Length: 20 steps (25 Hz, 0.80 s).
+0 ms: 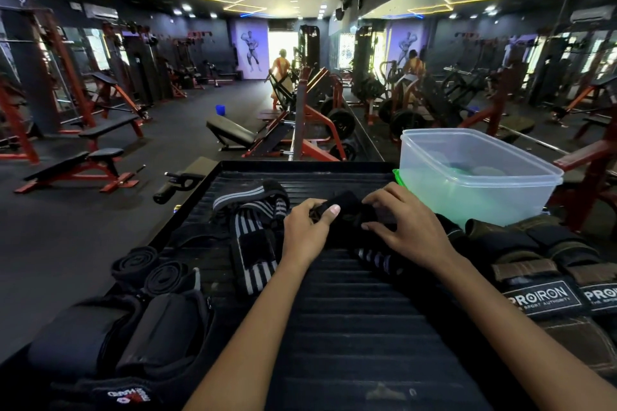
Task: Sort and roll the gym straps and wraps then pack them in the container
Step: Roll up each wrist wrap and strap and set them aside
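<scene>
Both hands work one black wrap (347, 210) at the middle of the ribbed black tray (334, 310): the left hand (305, 233) pinches its left end under the thumb, and the right hand (405, 227) presses curled fingers onto its right part. Two rolled black straps (150, 269) lie left of the hands, one clear plastic container (474, 177) stands just beyond the right hand, and two striped wraps (253, 227) lie beside the left hand.
</scene>
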Motion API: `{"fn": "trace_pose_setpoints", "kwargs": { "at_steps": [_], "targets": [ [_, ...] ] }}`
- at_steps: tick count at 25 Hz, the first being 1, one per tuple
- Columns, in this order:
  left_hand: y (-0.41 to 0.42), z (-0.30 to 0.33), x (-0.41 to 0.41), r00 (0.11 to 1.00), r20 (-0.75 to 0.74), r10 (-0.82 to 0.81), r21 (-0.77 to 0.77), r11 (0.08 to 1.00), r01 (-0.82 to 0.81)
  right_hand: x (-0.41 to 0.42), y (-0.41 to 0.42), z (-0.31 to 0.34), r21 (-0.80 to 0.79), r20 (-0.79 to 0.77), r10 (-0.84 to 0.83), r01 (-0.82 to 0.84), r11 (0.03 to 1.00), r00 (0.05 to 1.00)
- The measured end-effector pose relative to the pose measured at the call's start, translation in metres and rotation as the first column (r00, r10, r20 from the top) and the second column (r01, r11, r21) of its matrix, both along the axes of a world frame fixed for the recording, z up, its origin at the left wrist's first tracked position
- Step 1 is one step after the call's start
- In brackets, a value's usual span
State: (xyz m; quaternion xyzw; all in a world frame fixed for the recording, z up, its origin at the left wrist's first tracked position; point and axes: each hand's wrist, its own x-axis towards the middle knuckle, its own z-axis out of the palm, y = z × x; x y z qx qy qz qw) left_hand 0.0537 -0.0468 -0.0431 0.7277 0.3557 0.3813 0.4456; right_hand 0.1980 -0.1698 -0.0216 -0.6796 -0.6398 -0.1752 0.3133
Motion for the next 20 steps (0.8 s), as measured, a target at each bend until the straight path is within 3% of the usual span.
{"fn": "trace_pose_setpoints", "kwargs": {
  "at_steps": [7, 9, 12, 14, 17, 20],
  "targets": [
    [-0.005, 0.001, 0.001, 1.0, -0.006, 0.009, 0.017, 1.0, -0.009, -0.003, 0.005, -0.004, -0.1, -0.001, 0.152, -0.151, 0.983, 0.988],
    [-0.001, 0.002, 0.0, 0.999, 0.017, 0.045, 0.004, 0.999, -0.045, -0.001, 0.003, 0.0, -0.182, -0.059, 0.194, -0.201, 0.962, 0.979],
    [0.003, 0.003, -0.003, 0.999, 0.02, 0.05, -0.003, 0.999, -0.05, -0.001, -0.004, 0.009, -0.292, -0.297, 0.15, -0.24, 0.926, 0.943],
    [0.001, 0.004, -0.003, 0.999, 0.032, 0.006, 0.034, 0.999, -0.007, -0.004, -0.005, 0.01, -0.222, -0.318, 0.107, -0.183, 0.958, 0.942],
    [-0.007, 0.007, -0.003, 0.994, 0.035, -0.106, 0.116, 0.988, 0.101, 0.0, 0.0, 0.008, 0.058, -0.195, 0.055, -0.045, 0.997, 0.979],
    [-0.01, 0.007, -0.003, 0.972, 0.065, -0.225, 0.167, 0.963, 0.211, 0.006, 0.0, 0.006, 0.075, -0.312, 0.137, -0.12, 0.99, 0.94]
  ]
}}
